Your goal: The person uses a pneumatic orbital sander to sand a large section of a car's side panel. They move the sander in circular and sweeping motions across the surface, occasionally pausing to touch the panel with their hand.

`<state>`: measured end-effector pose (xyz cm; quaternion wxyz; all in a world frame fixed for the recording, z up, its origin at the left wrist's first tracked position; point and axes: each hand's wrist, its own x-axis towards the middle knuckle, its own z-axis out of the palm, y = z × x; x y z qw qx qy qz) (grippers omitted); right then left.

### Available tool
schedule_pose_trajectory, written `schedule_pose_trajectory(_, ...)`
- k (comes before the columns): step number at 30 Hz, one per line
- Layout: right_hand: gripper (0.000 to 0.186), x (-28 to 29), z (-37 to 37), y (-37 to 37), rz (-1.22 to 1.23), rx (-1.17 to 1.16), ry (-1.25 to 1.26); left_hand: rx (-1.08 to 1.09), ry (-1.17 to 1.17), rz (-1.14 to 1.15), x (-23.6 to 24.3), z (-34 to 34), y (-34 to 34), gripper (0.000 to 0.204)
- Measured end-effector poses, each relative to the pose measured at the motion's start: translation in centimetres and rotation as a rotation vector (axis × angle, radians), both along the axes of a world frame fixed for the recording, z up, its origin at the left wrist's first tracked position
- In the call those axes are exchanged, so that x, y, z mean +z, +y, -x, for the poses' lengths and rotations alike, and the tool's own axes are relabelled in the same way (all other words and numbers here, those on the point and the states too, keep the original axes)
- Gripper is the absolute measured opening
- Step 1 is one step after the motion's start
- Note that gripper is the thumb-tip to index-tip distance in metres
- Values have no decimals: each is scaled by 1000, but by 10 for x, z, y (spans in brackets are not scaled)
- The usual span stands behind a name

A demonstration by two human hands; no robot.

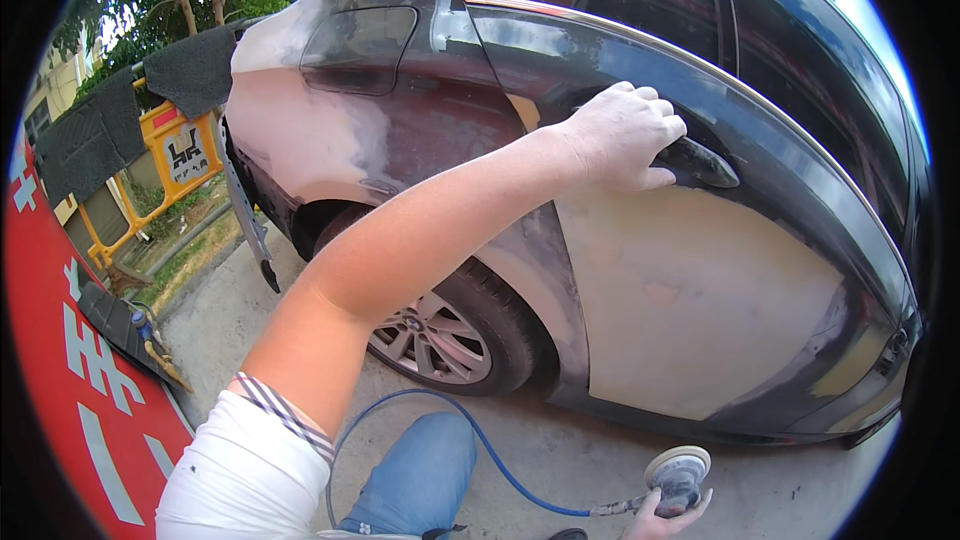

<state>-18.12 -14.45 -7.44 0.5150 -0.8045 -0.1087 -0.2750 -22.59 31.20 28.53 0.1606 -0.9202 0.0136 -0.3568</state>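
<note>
My left arm reaches across to the dark car door (700, 300), and my left hand (625, 135), pale with dust, has its fingers closed round the black door handle (705, 162). Below the handle lies a large beige sanded patch of filler on the door. Low at the right, my right hand (665, 522) grips a round pneumatic sander (680, 480), its pale disc pad turned upward, apart from the car. A blue air hose (490, 450) runs from the sander's fitting to my leg. Part of the right hand is cut off by the lower edge.
Left of the door are the rear wheel (440, 340) and a sanded rear fender (310, 140). A loose-looking trim piece (250, 205) hangs by the fender's edge. A yellow barrier (180, 150) with dark mats and a red panel (70, 370) stand at left; my knee (430, 470) is below.
</note>
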Motion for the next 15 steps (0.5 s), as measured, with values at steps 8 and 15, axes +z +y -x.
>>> schedule_pose_trajectory(8, 101, 2, 10, 11, -70, 41, 26, -152, -767, 582, -39, 89, 64, 32)
schedule_pose_trajectory(15, 101, -10, 0, 1, -24, 35, -6, -495, -642, 1694, -58, 116, 72, 38)
